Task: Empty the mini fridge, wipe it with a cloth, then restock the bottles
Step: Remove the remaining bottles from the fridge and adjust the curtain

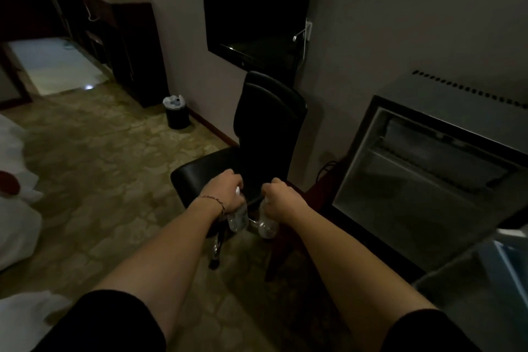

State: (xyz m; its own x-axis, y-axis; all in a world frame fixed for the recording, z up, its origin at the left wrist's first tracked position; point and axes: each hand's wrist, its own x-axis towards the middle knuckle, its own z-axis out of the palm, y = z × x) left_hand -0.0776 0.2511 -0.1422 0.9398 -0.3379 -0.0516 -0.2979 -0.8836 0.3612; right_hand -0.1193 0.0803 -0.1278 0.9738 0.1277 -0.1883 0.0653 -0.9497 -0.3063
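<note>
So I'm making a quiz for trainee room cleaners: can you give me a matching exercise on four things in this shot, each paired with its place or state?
Things:
1. mini fridge
2. television
3. waste bin
4. two water bottles

Places or states:
A. mounted on the wall
B. door open, no bottles visible inside
C. one gripped in each hand, left hand and right hand
D. on the floor by the wall

Pairs: 1-B, 2-A, 3-D, 4-C
</note>
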